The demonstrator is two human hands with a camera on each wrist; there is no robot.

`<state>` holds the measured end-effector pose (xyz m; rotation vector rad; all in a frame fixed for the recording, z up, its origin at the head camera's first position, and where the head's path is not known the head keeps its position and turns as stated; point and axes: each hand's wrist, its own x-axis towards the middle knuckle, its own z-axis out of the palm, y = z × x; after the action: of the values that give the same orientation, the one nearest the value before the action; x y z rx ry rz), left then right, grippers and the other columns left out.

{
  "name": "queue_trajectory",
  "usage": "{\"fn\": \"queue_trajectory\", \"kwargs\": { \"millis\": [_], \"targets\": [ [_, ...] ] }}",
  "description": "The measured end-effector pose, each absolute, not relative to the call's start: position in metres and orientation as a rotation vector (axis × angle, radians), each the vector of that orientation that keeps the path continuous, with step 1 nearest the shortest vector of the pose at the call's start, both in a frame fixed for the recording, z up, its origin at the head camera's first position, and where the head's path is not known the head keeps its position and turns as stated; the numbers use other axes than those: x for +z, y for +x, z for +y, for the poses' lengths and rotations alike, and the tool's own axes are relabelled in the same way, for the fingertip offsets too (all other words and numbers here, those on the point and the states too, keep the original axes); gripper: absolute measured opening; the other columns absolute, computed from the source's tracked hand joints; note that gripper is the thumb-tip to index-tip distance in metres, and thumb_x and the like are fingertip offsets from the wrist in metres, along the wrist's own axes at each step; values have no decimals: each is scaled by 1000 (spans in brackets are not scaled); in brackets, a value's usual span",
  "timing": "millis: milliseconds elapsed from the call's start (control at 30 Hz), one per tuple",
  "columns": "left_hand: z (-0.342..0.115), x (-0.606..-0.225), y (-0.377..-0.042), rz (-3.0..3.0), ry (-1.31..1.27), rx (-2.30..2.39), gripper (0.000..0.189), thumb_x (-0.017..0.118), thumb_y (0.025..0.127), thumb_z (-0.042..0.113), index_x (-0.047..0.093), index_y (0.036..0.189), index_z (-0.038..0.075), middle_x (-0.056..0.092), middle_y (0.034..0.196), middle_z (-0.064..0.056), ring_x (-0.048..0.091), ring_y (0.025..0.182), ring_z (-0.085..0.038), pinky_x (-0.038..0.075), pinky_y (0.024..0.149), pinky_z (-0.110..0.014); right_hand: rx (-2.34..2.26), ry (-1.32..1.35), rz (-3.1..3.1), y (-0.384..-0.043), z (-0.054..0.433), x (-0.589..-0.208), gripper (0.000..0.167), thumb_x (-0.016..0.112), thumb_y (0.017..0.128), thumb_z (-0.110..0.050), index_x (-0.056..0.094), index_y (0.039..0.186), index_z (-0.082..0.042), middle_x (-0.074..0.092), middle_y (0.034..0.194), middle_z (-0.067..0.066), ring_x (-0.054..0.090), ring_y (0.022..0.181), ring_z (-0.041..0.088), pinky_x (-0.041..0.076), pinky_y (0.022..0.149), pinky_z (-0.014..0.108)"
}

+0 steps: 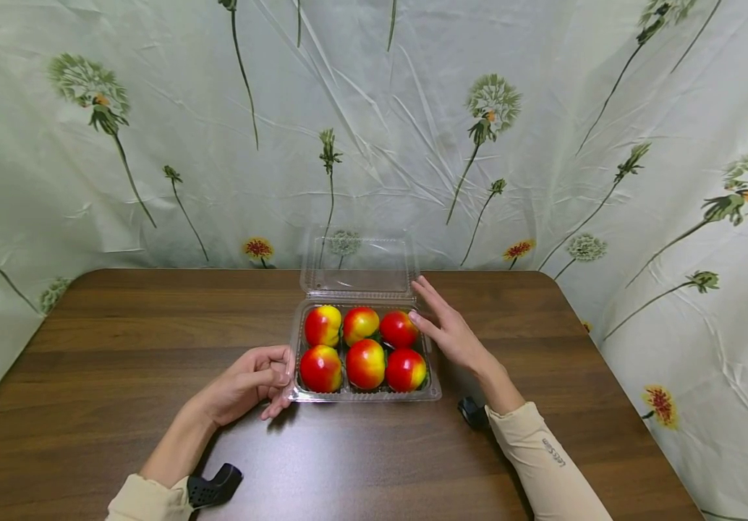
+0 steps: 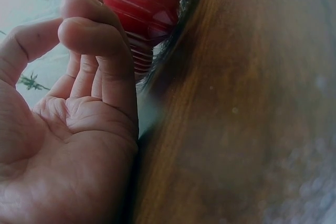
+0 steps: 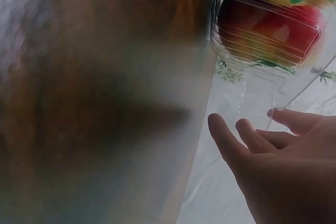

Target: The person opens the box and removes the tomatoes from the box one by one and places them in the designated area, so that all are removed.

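A clear plastic clamshell container sits on the table with its lid raised at the back. Several shiny red-and-yellow fruits lie in it in two rows. At its left side, my left hand pinches the rim near the front corner between thumb and fingers; in the left wrist view the thumb and index finger meet beside the ribbed wall. My right hand is at the back right corner, fingers extended and spread, fingertips right by the lid's hinge and the rim. It grips nothing.
The brown wooden table extends to both sides and in front of the container. Behind it hangs a pale curtain printed with dandelions, close to the raised lid. A black wrist device is strapped on the left wrist.
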<state>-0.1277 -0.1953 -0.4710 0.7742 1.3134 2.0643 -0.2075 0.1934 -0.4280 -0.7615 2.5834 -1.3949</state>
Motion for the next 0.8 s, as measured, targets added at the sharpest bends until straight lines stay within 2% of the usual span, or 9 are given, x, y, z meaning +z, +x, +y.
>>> {"fn": "queue_trajectory", "kwargs": {
  "millis": [267,800],
  "targets": [
    [-195,-471,-127,1318,762,2065,20,36,104,-9,54,101,0,72,86,-6,68,63,-12,55,54,-19,-1284,-741,2606,-208,193,-429,73,55,106,-40,26,168,-12,13,177,13,19,162,39,20,126,67],
    [-195,-470,-126,1326,747,2065,22,36,104,-8,55,101,1,73,87,-6,69,65,-12,56,56,-20,-1244,-730,2635,-206,194,-432,76,57,105,-45,27,167,-15,17,176,13,21,161,37,20,126,68]
  ]
}}
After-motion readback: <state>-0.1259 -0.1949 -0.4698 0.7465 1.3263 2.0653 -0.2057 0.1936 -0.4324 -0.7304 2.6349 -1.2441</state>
